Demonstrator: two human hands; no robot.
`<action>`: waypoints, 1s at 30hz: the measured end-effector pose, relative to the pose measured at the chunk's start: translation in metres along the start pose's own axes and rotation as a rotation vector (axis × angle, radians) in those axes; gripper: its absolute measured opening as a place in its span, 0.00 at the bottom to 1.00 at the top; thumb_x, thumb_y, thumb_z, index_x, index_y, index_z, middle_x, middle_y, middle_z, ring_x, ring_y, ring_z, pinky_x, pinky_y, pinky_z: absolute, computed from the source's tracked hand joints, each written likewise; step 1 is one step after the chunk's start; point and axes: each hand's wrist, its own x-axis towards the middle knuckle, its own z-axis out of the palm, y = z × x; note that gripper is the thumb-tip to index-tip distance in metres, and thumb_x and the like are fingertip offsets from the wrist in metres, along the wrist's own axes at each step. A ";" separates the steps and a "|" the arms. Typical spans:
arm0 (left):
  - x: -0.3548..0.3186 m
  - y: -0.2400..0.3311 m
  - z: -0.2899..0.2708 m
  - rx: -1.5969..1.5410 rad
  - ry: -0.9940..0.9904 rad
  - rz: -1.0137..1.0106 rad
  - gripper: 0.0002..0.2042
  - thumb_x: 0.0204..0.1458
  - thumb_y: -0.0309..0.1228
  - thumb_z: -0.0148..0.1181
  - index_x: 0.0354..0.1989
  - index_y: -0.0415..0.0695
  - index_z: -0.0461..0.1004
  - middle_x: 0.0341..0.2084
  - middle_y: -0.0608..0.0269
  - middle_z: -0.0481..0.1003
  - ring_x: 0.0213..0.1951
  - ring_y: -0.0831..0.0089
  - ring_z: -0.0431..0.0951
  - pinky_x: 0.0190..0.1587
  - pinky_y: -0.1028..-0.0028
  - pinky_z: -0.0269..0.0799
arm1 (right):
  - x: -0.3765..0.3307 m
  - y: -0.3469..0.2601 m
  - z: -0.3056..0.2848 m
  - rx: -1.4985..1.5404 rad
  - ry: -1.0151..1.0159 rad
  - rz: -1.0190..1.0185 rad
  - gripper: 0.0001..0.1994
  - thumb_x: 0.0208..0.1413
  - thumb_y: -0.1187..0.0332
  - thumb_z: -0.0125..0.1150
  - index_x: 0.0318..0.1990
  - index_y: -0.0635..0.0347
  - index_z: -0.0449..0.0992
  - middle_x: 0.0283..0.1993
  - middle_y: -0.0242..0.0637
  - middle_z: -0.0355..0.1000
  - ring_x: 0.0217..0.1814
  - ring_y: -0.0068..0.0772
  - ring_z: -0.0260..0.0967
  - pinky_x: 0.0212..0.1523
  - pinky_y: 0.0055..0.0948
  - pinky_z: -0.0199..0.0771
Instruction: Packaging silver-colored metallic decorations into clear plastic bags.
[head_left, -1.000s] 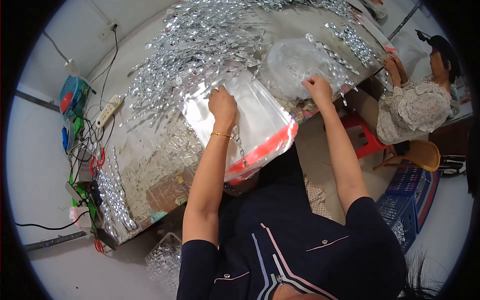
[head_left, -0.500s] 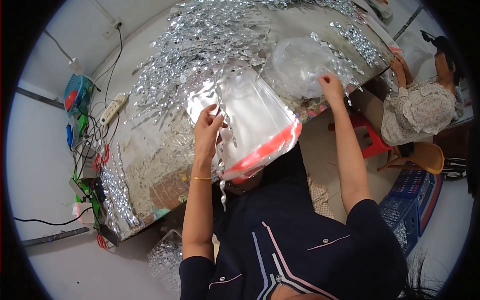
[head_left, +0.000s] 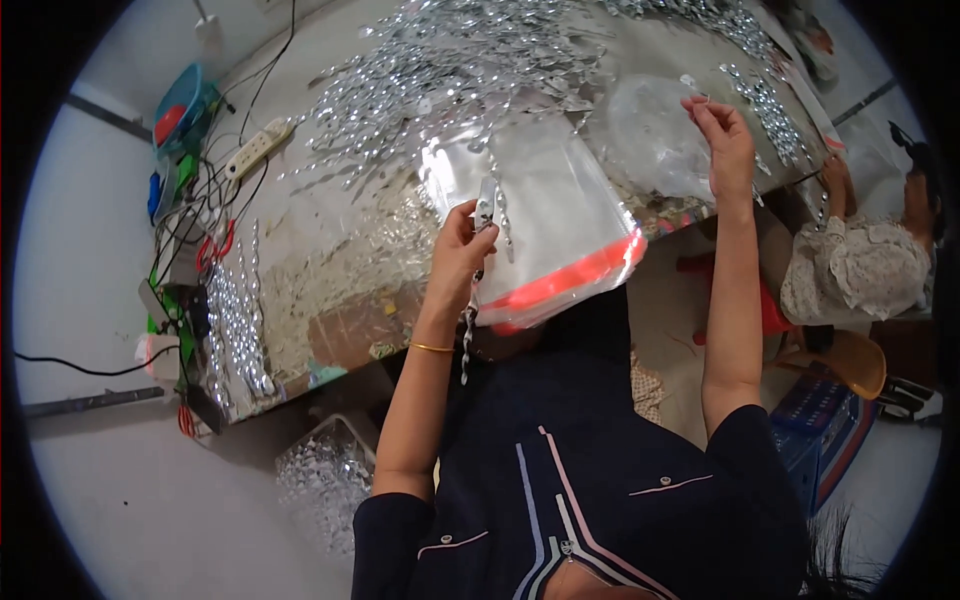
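Your left hand (head_left: 462,240) pinches a silvery strip (head_left: 470,330) against the clear plastic bag (head_left: 545,215), which hangs off the table (head_left: 330,250) edge toward you. The bag, with its red band at the bottom, looks nearly empty. Your right hand (head_left: 722,135) pinches another small piece above the crumpled bag (head_left: 645,135). Heaps of silvery pieces (head_left: 440,70) remain unpacked.

The left hand (head_left: 462,245) covers part of the clear bag (head_left: 545,215), and the silver strip (head_left: 468,335) hanging below it is too thin to make out. What the right hand (head_left: 722,135) pinches is too small to tell. The desk (head_left: 330,270) runs past the picture's top edge.
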 end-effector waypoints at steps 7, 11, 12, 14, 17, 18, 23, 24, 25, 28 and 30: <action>-0.015 0.023 -0.010 -0.166 -0.019 -0.172 0.13 0.57 0.32 0.54 0.48 0.41 0.70 0.26 0.70 0.71 0.24 0.87 0.67 0.21 0.86 0.56 | -0.047 -0.023 0.098 0.193 -0.571 0.403 0.07 0.56 0.70 0.59 0.40 0.63 0.73 0.38 0.33 0.74 0.38 0.21 0.71 0.40 0.19 0.71; -0.018 0.022 -0.016 -0.208 0.039 -0.226 0.10 0.57 0.31 0.52 0.44 0.41 0.71 0.28 0.67 0.75 0.25 0.85 0.72 0.20 0.87 0.57 | -0.076 -0.009 0.126 0.198 -0.754 0.576 0.07 0.56 0.69 0.60 0.40 0.60 0.74 0.35 0.28 0.72 0.32 0.12 0.66 0.29 0.15 0.61; -0.018 0.020 -0.018 -0.205 0.023 -0.214 0.09 0.57 0.30 0.51 0.43 0.41 0.71 0.28 0.66 0.76 0.25 0.84 0.73 0.20 0.87 0.57 | -0.081 -0.007 0.131 0.202 -0.767 0.579 0.07 0.56 0.69 0.60 0.40 0.60 0.74 0.35 0.28 0.72 0.32 0.12 0.66 0.29 0.15 0.61; -0.021 0.017 -0.021 -0.222 0.036 -0.195 0.10 0.57 0.29 0.52 0.44 0.40 0.72 0.29 0.66 0.76 0.25 0.85 0.72 0.21 0.86 0.58 | -0.091 -0.006 0.138 0.176 -0.802 0.608 0.06 0.56 0.69 0.59 0.38 0.60 0.74 0.33 0.26 0.72 0.31 0.10 0.63 0.27 0.15 0.58; -0.026 0.019 -0.020 -0.180 0.065 -0.134 0.11 0.56 0.29 0.53 0.46 0.39 0.72 0.29 0.66 0.76 0.24 0.86 0.69 0.22 0.86 0.58 | -0.106 -0.004 0.153 0.098 -0.779 0.510 0.08 0.55 0.69 0.60 0.40 0.63 0.75 0.34 0.26 0.73 0.34 0.13 0.65 0.33 0.16 0.64; -0.026 0.019 -0.019 -0.202 0.084 -0.125 0.11 0.56 0.29 0.53 0.46 0.39 0.72 0.29 0.67 0.76 0.23 0.86 0.67 0.22 0.86 0.57 | -0.109 -0.002 0.155 0.132 -0.727 0.445 0.09 0.54 0.68 0.61 0.40 0.64 0.76 0.34 0.26 0.73 0.34 0.14 0.65 0.34 0.17 0.65; -0.025 0.014 -0.024 -0.253 0.064 -0.136 0.10 0.57 0.30 0.54 0.45 0.40 0.73 0.29 0.68 0.75 0.24 0.87 0.66 0.25 0.87 0.58 | -0.113 -0.004 0.158 0.067 -0.743 0.438 0.09 0.55 0.69 0.61 0.40 0.64 0.77 0.34 0.26 0.73 0.36 0.15 0.66 0.39 0.17 0.66; -0.025 0.014 -0.024 -0.254 0.054 -0.128 0.11 0.57 0.30 0.54 0.45 0.40 0.73 0.28 0.68 0.75 0.24 0.87 0.66 0.25 0.86 0.58 | -0.116 -0.006 0.159 0.013 -0.756 0.432 0.08 0.56 0.69 0.60 0.40 0.65 0.76 0.35 0.26 0.73 0.38 0.14 0.67 0.43 0.16 0.66; -0.025 0.013 -0.024 -0.255 0.046 -0.120 0.11 0.57 0.31 0.54 0.45 0.39 0.73 0.28 0.68 0.74 0.23 0.87 0.65 0.25 0.86 0.57 | -0.120 -0.007 0.161 0.016 -0.764 0.433 0.08 0.56 0.69 0.60 0.40 0.65 0.76 0.35 0.26 0.73 0.38 0.14 0.67 0.43 0.16 0.66; -0.023 0.019 -0.021 -0.257 0.057 -0.113 0.10 0.57 0.32 0.56 0.42 0.39 0.74 0.27 0.68 0.73 0.22 0.87 0.63 0.24 0.85 0.56 | -0.135 -0.009 0.166 -0.140 -0.789 0.369 0.08 0.56 0.69 0.60 0.40 0.65 0.76 0.35 0.26 0.72 0.38 0.13 0.66 0.41 0.16 0.66; -0.021 0.018 -0.018 -0.269 0.077 -0.131 0.09 0.56 0.32 0.58 0.39 0.39 0.74 0.26 0.68 0.73 0.22 0.87 0.62 0.23 0.85 0.56 | -0.146 -0.003 0.170 0.023 -0.724 0.394 0.09 0.54 0.67 0.62 0.37 0.64 0.78 0.31 0.26 0.73 0.31 0.13 0.65 0.33 0.16 0.64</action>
